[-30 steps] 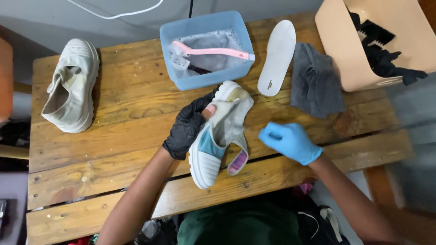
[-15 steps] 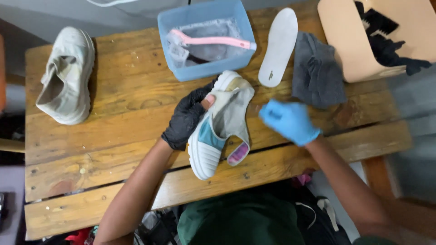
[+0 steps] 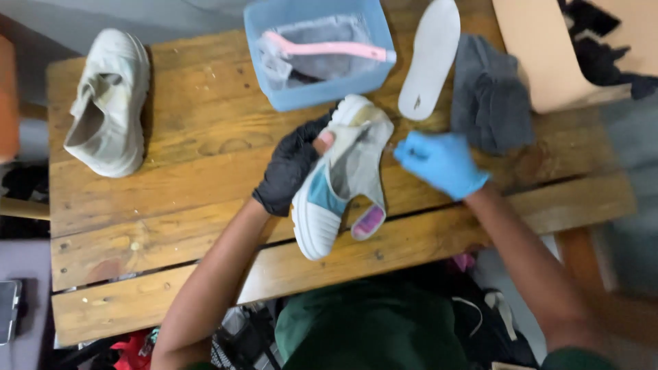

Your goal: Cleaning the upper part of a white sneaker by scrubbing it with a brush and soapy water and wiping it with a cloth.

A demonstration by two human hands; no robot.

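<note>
A wooden table [image 3: 171, 205] of broad planks fills the view. At 1 o'clock a tan cardboard box [image 3: 541, 55] hangs over its far corner, dark items inside. At 12 o'clock stands a blue tub [image 3: 274, 96] holding a grey cloth and a pink brush [image 3: 329, 49]. At 10 o'clock a worn pale shoe [image 3: 110, 103] lies alone, well apart from the hands. Just right of the tub a white insole [image 3: 432, 58] lies lengthwise, with a grey rag [image 3: 490, 103] bunched beside it. At the centre is a white sneaker [image 3: 339, 178] with blue and pink panels, toe toward 6 o'clock. The left hand [image 3: 291, 171], in a black glove, grips its heel end, thumb over the collar. The right hand [image 3: 442, 163], in a blue glove, is at 3 o'clock of the sneaker, fingers curled and pinched near its upper edge; whether they pinch anything cannot be told.
</note>
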